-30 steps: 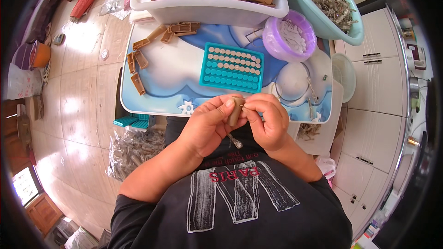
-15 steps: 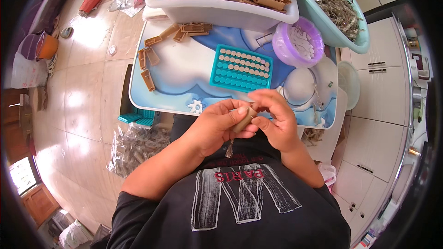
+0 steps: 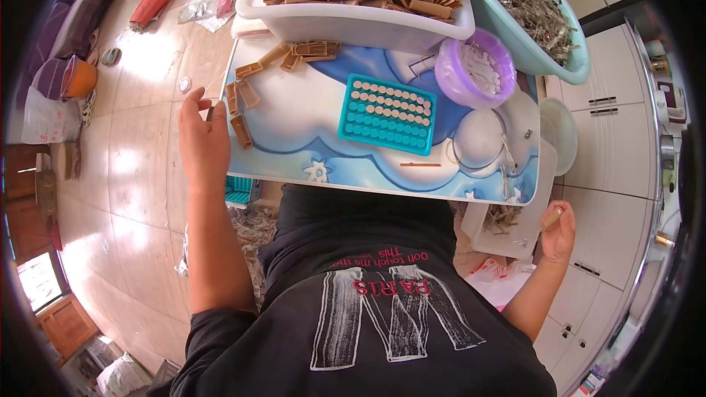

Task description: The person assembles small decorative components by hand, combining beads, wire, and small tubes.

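My left hand (image 3: 204, 143) is over the table's left edge, beside several tan trough-shaped pieces. Its fingers are bent round a small dark sliver (image 3: 209, 113), too little of which shows to name. Off the table's right side, low down, my right hand (image 3: 560, 239) is closed on a tan half-tube piece (image 3: 551, 219). A thin reddish-brown strip (image 3: 421, 165) lies on the table. Just beyond it sits a teal tray (image 3: 353, 132) with rows of round pale pieces. Loose tan trough-shaped pieces (image 3: 241, 132) lie along the table's left side.
At the back stands a white tub (image 3: 368, 20) heaped with tan pieces. Right of it are a mint basin (image 3: 507, 22) of crinkled clear strips and a purple bowl (image 3: 450, 77) of white pieces. Below the table's right corner is a translucent bin (image 3: 507, 239).
My hands have parted from the front of my body. The left went to the table's left edge, the right out past its right side with a tan piece. A thin strip now lies on the table.
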The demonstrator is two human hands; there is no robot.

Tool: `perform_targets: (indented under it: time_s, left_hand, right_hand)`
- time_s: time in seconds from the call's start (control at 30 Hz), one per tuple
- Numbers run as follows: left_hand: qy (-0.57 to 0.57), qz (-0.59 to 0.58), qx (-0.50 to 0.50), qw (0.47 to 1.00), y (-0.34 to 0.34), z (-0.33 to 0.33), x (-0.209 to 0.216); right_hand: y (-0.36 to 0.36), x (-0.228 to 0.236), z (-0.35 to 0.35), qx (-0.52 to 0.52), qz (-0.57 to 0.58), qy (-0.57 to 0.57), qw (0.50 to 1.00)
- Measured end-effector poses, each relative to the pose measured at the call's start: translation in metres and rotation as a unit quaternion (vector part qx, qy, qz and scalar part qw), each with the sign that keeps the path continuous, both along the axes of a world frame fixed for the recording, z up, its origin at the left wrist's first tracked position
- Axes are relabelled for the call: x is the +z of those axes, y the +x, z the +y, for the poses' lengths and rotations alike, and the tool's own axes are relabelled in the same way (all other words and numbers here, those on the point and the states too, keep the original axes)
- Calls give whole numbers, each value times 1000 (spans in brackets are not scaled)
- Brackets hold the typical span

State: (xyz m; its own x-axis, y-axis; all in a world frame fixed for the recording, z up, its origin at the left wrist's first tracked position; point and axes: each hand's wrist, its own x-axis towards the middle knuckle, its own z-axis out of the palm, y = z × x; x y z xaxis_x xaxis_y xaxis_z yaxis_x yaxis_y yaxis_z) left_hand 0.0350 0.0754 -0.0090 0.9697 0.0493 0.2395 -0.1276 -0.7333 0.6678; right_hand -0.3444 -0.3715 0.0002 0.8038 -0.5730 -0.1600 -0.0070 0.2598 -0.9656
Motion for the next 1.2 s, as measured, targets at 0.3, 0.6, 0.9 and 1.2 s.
perform_targets:
  time_s: [0.3,0.6,0.9,1.2]
  left_hand:
    - [80,60,-71,992,30,-25,-19]
    - [18,55,-62,996,29,-34,-18]
    - [-609,281,-99,735,15,-26,3]
    - [-599,437,-187,644,-32,-57,14]
  right_hand:
    - [-86,-132,-57,-254,350,-54,900]
    - [-27,-124,-45,-393,259,-195,860]
    - [123,2,62,-81,247,-562,785]
    - [146,-7,29,-82,138,-187,969]
